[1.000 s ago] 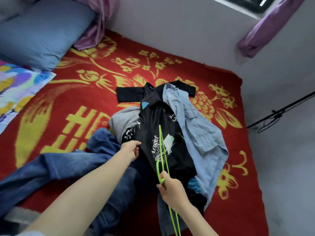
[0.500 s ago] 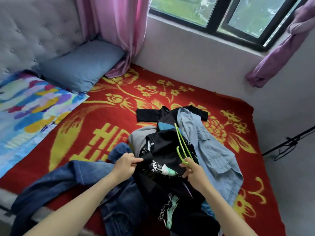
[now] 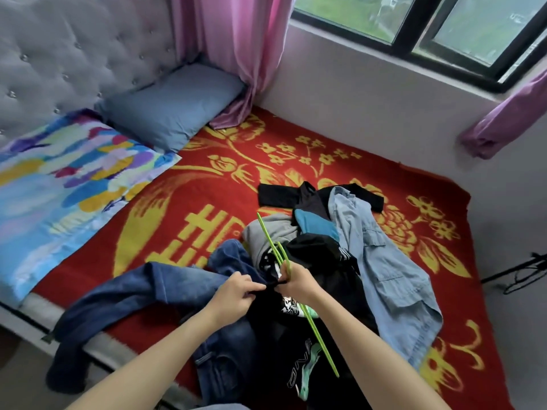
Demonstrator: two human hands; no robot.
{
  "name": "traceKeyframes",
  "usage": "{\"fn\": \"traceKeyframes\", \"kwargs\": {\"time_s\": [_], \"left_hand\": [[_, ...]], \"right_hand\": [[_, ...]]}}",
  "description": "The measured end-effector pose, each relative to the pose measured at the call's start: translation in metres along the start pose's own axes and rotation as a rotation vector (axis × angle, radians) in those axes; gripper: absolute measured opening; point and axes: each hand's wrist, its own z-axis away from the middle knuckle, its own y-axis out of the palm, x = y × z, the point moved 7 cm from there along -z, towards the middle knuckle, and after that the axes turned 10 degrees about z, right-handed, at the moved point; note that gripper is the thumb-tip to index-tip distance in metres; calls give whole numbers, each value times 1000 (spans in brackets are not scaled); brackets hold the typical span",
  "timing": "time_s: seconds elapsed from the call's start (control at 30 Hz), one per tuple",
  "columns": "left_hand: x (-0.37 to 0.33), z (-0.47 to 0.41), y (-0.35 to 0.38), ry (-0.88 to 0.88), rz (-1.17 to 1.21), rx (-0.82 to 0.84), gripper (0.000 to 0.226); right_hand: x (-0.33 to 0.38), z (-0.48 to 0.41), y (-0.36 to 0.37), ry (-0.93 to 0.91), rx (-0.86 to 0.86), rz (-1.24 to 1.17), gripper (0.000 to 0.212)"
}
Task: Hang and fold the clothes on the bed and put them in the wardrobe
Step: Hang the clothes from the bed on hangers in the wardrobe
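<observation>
A single wide-angle view from a camera worn on the person's head, at the near edge of the bed [image 3: 183, 202]. It faces forward and steeply down across the bed. Both bare forearms enter from the bottom edge, and the left hand [image 3: 233, 294] and right hand [image 3: 299, 284] meet just below centre, close to the lens. The pile of clothes [image 3: 384, 276] lies just beyond them. The headboard [image 3: 74, 54] fills the far left and the window [image 3: 414, 25] the far right.
</observation>
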Motion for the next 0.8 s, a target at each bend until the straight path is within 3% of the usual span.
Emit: {"fn": "traceKeyframes", "kwargs": {"time_s": [0.17,0.27,0.37,0.53,0.63,0.8], "left_hand": [[-38,-30,-46,-9,54,-256,34],[-107,-60,-94,138,25,-422,28],[-194,-68,-140,400,-13,-563,24],[-273,-61,-171,621,27,-589,20],[-261,-59,-154,559,76,-528,16],[-174,-50,-103,281,157,-221,17]], "right_hand": [[21,2,-79,-47,-260,-101,46],[59,26,-164,-158,-490,-180,47],[103,71,-240,-341,-693,-267,47],[134,131,-300,-499,-939,-299,40],[121,128,-288,-471,-898,-243,47],[75,83,-209,-316,-587,-309,46]]}}
